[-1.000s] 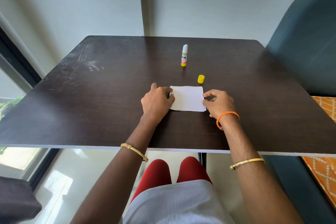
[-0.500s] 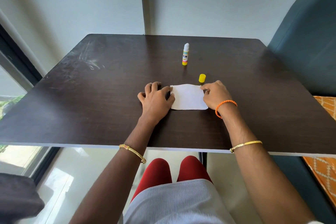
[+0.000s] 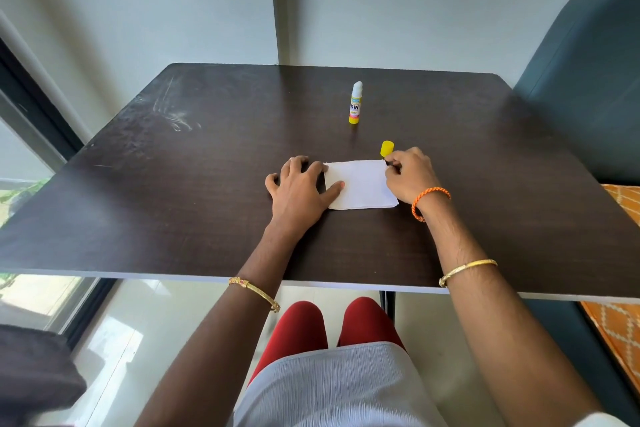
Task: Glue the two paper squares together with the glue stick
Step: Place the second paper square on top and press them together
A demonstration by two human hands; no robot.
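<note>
Two white paper squares (image 3: 362,185) lie stacked flat on the dark table (image 3: 173,184); a sliver of the lower one shows along the near edge. My left hand (image 3: 299,192) lies flat with fingers spread, its thumb pressing the paper's left side. My right hand (image 3: 408,175) has its fingertips curled on the paper's far right corner. The glue stick (image 3: 355,103) stands upright and uncapped farther back. Its yellow cap (image 3: 387,148) sits just beyond my right fingers.
A dark teal chair back (image 3: 588,80) rises at the table's right. An orange patterned cushion (image 3: 620,288) lies lower right. A window frame (image 3: 31,97) runs along the left. The table's near edge crosses over my red-clad knees.
My right hand slid from the paper's near right edge up to its far right corner. My left hand's fingers spread flatter, with the thumb pushed onto the paper.
</note>
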